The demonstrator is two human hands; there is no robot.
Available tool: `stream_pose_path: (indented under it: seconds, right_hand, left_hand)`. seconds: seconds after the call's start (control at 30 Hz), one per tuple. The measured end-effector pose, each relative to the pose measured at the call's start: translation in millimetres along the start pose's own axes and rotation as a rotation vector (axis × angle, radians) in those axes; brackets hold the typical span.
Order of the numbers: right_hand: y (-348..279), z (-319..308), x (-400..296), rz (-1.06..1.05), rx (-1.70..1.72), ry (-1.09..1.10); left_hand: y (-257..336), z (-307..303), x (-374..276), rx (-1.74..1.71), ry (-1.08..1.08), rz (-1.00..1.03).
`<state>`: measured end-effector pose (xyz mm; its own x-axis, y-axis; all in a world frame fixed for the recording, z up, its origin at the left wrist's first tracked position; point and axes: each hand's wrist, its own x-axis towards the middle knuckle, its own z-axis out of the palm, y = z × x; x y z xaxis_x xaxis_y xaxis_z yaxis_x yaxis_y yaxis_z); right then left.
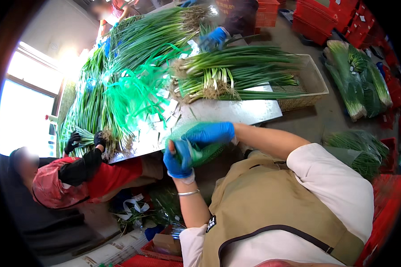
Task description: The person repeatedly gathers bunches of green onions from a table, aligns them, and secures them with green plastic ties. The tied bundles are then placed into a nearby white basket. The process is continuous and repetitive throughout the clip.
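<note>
My left hand [178, 162], in a blue glove with a bare thumb tip showing, is closed on a green mesh net [209, 155] just off the table's near edge. My right hand [209, 133], also in a blue glove, bends over the same net and grips it from above. A pale patch shows between my hands, too blurred to name. Beyond them, spring onions [234, 71] with roots lie in bunches on the metal table [234, 111]. To their left is a heap of loose green netting [133, 93] with white tags [172, 105].
A long pile of spring onions [147, 33] covers the table's far left. A plastic basket [315, 78] adjoins its right end. Bagged spring onions [346, 80] lie on the floor near red crates [314, 21]. Co-workers' gloved hands [214, 38] and black gloves [98, 140] are at the table.
</note>
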<state>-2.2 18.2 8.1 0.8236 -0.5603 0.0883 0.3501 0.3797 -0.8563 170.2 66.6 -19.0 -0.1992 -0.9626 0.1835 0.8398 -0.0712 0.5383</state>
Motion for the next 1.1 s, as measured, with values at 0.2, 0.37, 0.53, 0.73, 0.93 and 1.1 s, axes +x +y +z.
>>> stream_pose_path:
  seconds: [0.2,0.37,0.53,0.73,0.93,1.1]
  right_hand:
    - [7,2,12,-0.456,-0.609,0.414]
    - [-77,-88,16,-0.358,-0.471,0.514]
    - [-63,-60,23,-0.546,-1.076,0.013]
    - [-82,-115,5,-0.280,-0.601,-0.154]
    - [-85,-137,15,-0.490,-0.921,0.116]
    - [-109,-179,44,-0.545,-1.160,0.128]
  left_hand:
    - [-12,35,76,0.370,0.234,0.368]
    - [-16,43,120,0.621,0.129,0.428]
    - [-22,4,175,1.714,0.758,0.519]
    - [-27,14,246,0.902,0.254,-0.129]
    - [-52,-34,310,0.394,0.639,0.229]
    - [-62,-52,393,1.474,0.795,0.235]
